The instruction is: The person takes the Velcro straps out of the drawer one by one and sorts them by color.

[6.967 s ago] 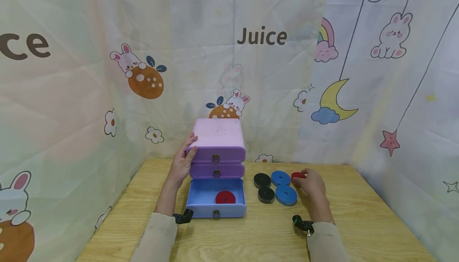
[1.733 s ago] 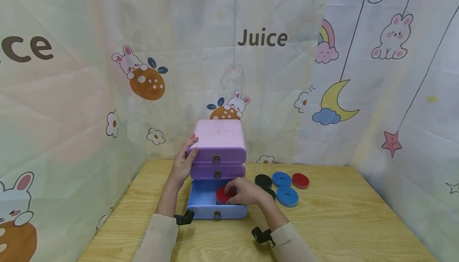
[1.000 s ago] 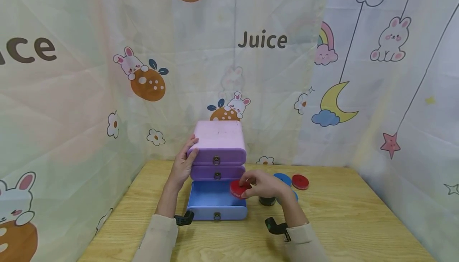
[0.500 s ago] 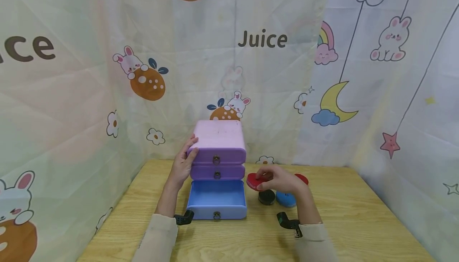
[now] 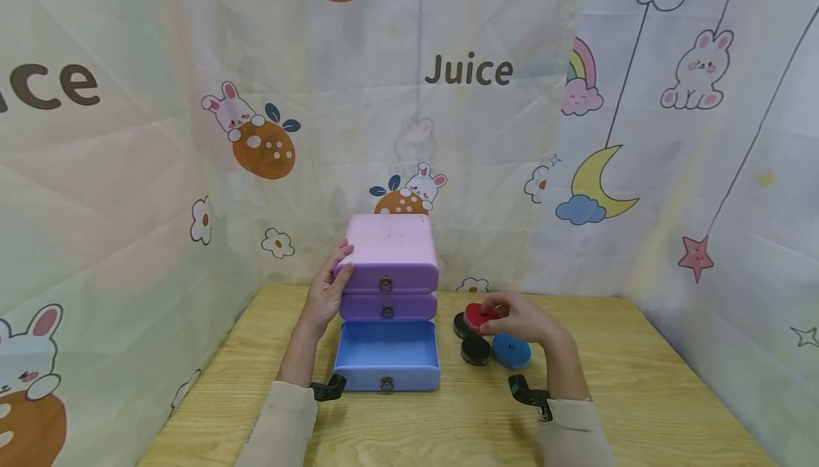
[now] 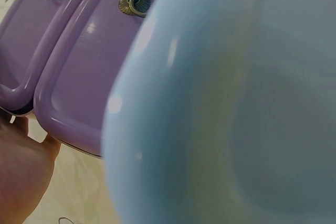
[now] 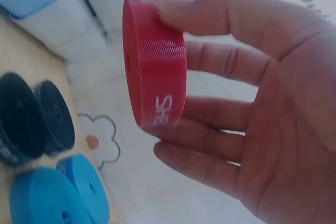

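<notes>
My right hand pinches a red roll of ribbon between thumb and fingers, with white letters along its edge. In the head view the roll sits above and partly in front of a black roll. The right wrist view shows it tilted on edge, apart from the other rolls. My left hand grips the left side of a pink and purple drawer cabinet, its thumb at the front edge. The blue bottom drawer is pulled out, and its visible floor is bare.
A second black roll and a blue roll lie on the wooden table right of the drawer. Another blue roll shows in the right wrist view. Behind the table hangs a printed curtain.
My right hand has lifted the red roll out of the drawer and carried it right, over the black rolls. Earlier it touched another red roll, now out of sight. My left hand stays in place.
</notes>
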The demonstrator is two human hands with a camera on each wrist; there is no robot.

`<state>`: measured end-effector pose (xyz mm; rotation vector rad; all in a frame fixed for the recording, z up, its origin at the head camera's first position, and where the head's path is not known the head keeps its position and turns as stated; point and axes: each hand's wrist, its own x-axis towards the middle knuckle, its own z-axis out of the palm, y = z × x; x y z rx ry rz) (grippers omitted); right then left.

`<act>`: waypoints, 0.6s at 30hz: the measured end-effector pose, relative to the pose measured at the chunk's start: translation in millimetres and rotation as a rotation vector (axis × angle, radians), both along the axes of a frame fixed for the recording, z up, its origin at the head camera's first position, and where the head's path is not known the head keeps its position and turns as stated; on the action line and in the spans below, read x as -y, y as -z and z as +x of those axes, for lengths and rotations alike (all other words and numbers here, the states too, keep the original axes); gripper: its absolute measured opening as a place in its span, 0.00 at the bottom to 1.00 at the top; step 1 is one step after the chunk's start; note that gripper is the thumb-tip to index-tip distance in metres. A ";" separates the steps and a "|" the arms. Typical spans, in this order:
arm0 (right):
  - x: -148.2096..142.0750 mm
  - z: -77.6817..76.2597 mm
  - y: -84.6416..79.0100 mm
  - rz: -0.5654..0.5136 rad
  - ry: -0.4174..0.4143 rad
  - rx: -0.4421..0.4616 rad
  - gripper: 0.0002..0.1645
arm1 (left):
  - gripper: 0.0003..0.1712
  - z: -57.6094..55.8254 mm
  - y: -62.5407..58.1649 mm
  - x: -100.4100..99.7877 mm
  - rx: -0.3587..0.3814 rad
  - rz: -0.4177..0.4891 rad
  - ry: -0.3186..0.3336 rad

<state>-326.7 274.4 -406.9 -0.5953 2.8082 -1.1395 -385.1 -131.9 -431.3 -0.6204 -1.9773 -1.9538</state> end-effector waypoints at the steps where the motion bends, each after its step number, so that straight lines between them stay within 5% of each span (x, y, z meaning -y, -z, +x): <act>1: -3.7 -0.1 0.7 0.003 0.009 -0.010 0.17 | 0.26 -0.2 0.0 0.0 0.001 0.000 0.000; 18: -31.5 1.8 9.5 0.108 0.137 -0.070 0.15 | 0.27 -1.5 -0.2 0.8 0.009 0.005 -0.003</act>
